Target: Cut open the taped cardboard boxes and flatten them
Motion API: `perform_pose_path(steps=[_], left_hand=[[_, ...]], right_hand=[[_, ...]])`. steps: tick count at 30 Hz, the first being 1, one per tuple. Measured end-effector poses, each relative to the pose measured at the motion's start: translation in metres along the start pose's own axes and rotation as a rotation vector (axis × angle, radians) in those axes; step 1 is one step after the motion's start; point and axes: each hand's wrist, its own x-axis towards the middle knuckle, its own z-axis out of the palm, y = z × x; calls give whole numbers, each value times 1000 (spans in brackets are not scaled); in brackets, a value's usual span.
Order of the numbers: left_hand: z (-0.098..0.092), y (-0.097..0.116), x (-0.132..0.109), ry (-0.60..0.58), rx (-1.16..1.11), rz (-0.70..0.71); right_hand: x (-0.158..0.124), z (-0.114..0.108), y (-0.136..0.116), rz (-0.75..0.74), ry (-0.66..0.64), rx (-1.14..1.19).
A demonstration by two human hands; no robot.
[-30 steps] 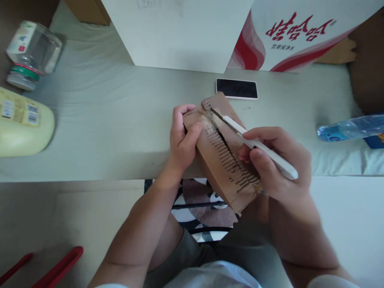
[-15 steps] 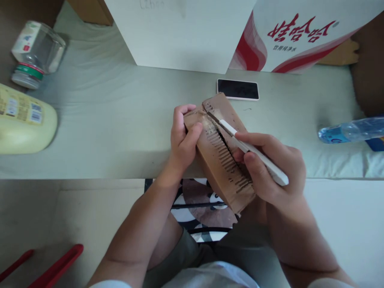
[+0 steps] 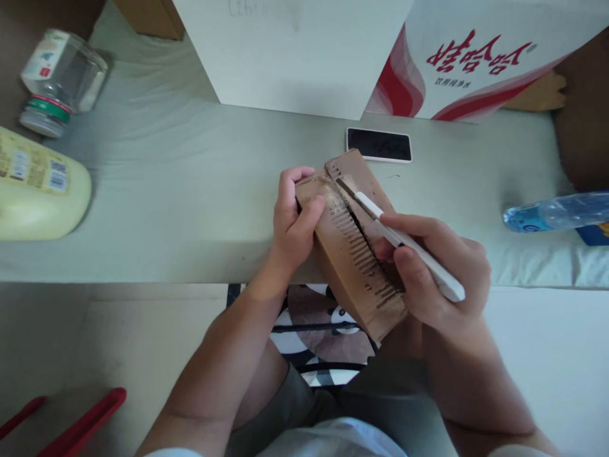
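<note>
A brown cardboard box (image 3: 340, 238) is tilted over the front edge of the bench, with a dark slit along its top and torn, ridged cardboard beside it. My left hand (image 3: 297, 219) grips its far left corner, thumb on top and fingers around the side. In my right hand (image 3: 440, 266) is a white utility knife (image 3: 419, 254), the fingers closed around its handle. Its blade points up and to the left, at the far part of the slit. Whether the tip is inside the cardboard I cannot tell.
Behind the box lies a phone (image 3: 379, 145), in front of a large white carton (image 3: 295, 63). A clear jar (image 3: 64, 82) and a pale yellow bottle (image 3: 42, 190) lie at left. A water bottle (image 3: 556, 212) lies at right. Red bars (image 3: 85, 422) show at lower left.
The knife has drawn back slightly along the slit, toward me and to the right, with my right hand. My left hand keeps its grip on the box. The view has shifted a little.
</note>
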Motion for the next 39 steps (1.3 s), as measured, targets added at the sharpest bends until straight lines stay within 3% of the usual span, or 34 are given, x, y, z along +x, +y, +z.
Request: perform_pose_path(steps=[16, 31, 39], left_hand=[[3, -4, 0, 27, -6, 8], [1, 2, 1, 40, -40, -56], [1, 0, 2, 32, -39, -63]], right_hand=[[0, 1, 0, -18, -7, -36], [9, 5, -6, -76, -101, -126], [6, 2, -3, -79, -45, -100]])
